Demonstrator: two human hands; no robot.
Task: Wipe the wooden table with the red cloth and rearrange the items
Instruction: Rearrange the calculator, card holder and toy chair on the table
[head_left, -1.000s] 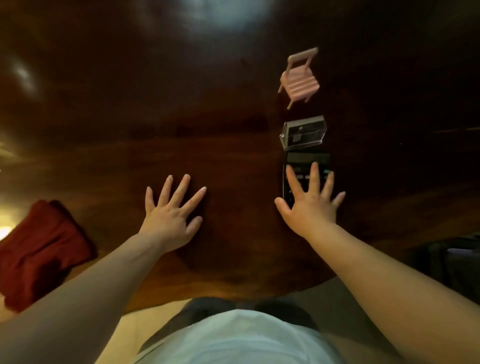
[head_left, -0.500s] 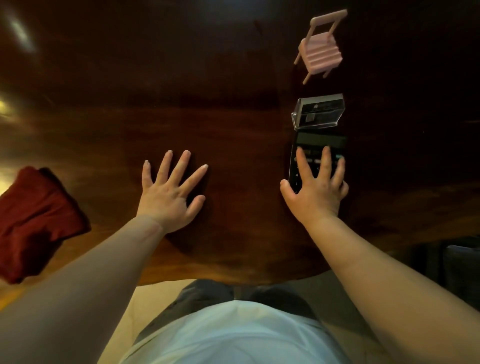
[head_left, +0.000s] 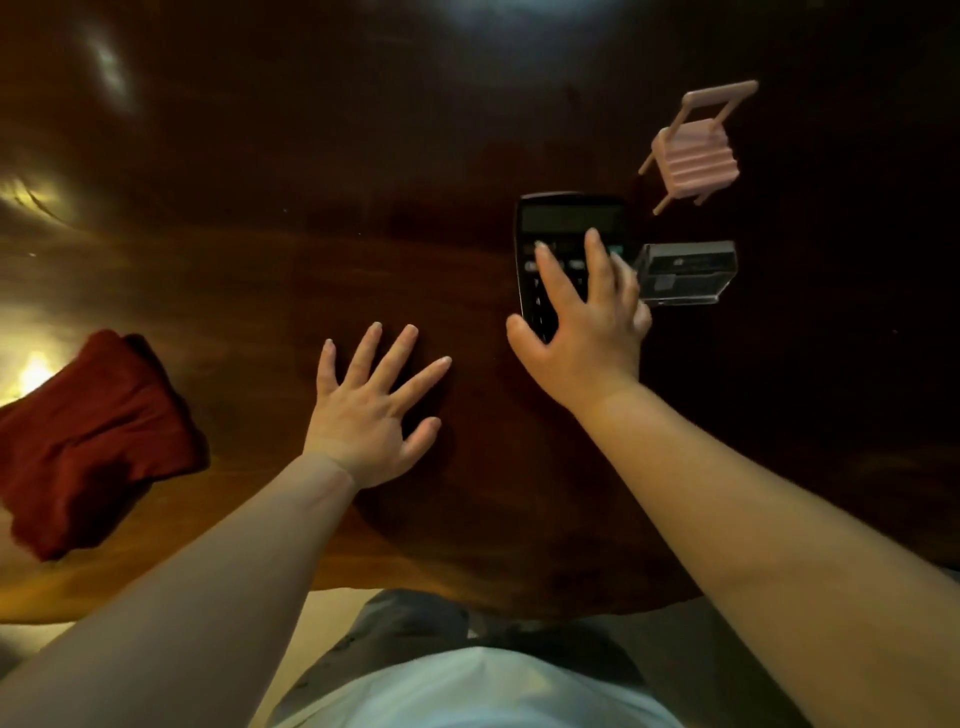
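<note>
The wooden table (head_left: 260, 234) holds the red cloth (head_left: 88, 441), bunched at my far left. My left hand (head_left: 371, 410) lies flat and spread on bare wood. My right hand (head_left: 582, 338) is spread over the calculator (head_left: 566, 221), thumb at its left edge. A careless push rightward could knock the clear card holder (head_left: 685, 270) just beside my fingers, or topple the miniature pink chair (head_left: 693, 156).
</note>
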